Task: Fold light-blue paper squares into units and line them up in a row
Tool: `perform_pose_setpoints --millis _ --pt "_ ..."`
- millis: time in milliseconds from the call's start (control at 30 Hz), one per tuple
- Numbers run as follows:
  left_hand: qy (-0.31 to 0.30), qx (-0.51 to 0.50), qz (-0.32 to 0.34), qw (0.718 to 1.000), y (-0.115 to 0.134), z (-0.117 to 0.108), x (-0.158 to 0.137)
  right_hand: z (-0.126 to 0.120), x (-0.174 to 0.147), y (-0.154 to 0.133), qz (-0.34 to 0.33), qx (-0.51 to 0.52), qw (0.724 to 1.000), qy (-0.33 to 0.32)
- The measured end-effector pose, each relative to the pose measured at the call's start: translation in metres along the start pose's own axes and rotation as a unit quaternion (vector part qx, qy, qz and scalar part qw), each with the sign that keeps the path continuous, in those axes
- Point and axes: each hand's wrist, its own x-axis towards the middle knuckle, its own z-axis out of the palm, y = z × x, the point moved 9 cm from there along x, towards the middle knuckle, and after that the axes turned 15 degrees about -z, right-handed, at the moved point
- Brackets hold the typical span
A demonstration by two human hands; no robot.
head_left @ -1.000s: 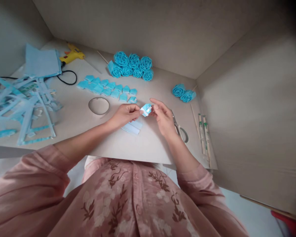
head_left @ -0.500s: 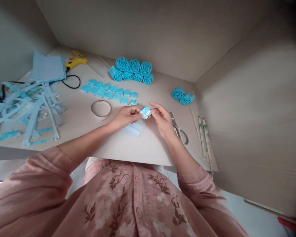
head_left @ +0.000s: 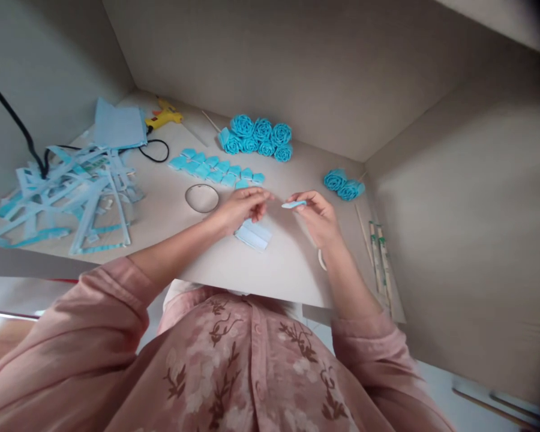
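My right hand (head_left: 317, 217) pinches a small folded piece of light-blue sheet (head_left: 292, 204), seen nearly edge-on, between thumb and fingers. To its left, my left hand (head_left: 246, 210) is apart from that piece. Its fingers are curled with the fingertips close together, and whether anything small is between them I cannot make out. A pale blue pleated strip (head_left: 254, 234) lies on the table just below my left hand. Beyond that hand, small folded blue pieces (head_left: 216, 170) lie in rows. A thin round ring (head_left: 202, 198) rests left of my left wrist.
Blue rosettes (head_left: 263, 130) stand grouped at the back; two more (head_left: 350, 189) sit at right. Light-blue scraps (head_left: 103, 186), stacked sheets (head_left: 119, 126) and a yellow glue gun (head_left: 165, 115) are at left. Sticks (head_left: 384, 264) lie at the right edge. A scissors handle (head_left: 322, 260) shows beside my right forearm.
My left hand has let go of the folded piece, which both hands held before. My right hand has turned it edge-on and drawn it to the right. The view has shifted slightly.
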Motion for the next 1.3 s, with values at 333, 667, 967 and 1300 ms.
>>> perform_pose_setpoints --millis 333,667,967,1300 --pt "0.146 -0.053 0.078 0.985 0.029 -0.042 -0.005 0.023 0.038 0.004 -0.035 -0.410 0.902 -0.129" --pt "0.105 -0.032 0.085 0.990 0.025 -0.030 -0.004 0.061 -0.022 -0.011 0.016 -0.444 0.856 -0.265" --pt "0.066 0.017 0.027 0.997 0.014 -0.015 -0.001 0.058 -0.026 0.008 0.079 -0.426 0.864 -0.256" --pt "0.056 0.070 0.018 0.996 0.008 -0.009 0.003 0.054 -0.020 -0.013 -0.016 -0.403 0.877 -0.259"
